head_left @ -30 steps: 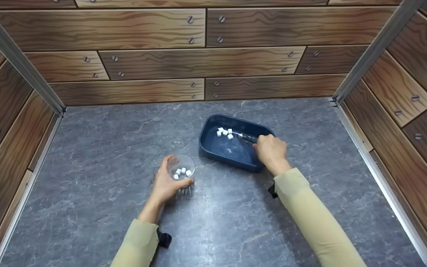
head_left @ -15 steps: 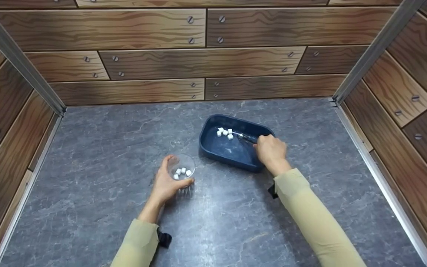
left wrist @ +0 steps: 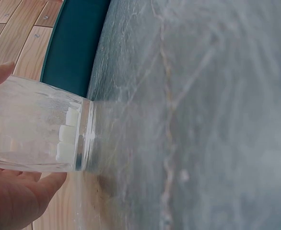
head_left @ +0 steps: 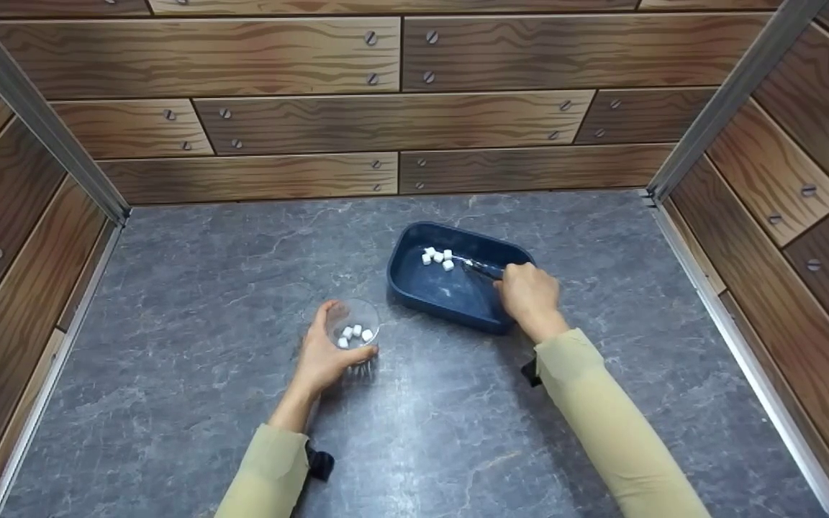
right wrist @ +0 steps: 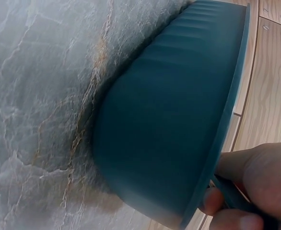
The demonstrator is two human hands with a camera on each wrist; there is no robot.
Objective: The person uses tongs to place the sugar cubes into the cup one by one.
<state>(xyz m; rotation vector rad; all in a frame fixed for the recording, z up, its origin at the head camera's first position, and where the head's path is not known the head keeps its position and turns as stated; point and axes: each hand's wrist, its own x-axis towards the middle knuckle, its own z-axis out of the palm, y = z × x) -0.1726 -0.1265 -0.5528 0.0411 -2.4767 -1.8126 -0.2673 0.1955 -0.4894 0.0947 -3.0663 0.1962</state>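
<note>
My left hand [head_left: 322, 360] grips a clear glass [head_left: 354, 316] from its left side, thumb in front and fingers behind. Several small white cubes [left wrist: 66, 135] lie at the bottom of this glass, which stands upright on the grey surface. Over the right end of a dark blue tub [head_left: 432, 311], my right hand [head_left: 529, 296] holds a slim utensil [head_left: 485, 270] with a dark handle and shiny metal end; I cannot tell its exact kind. Its tip lies inside the tub near several more white cubes [head_left: 438, 257]. The tub's wall hides the tip in the right wrist view.
A grey marbled surface [head_left: 206, 324] lies under everything. Wood-patterned walls [head_left: 299, 126] close off the back and both sides, with metal strips [head_left: 738, 352] along the edges. The tub stands right of and behind the glass, a short gap between them.
</note>
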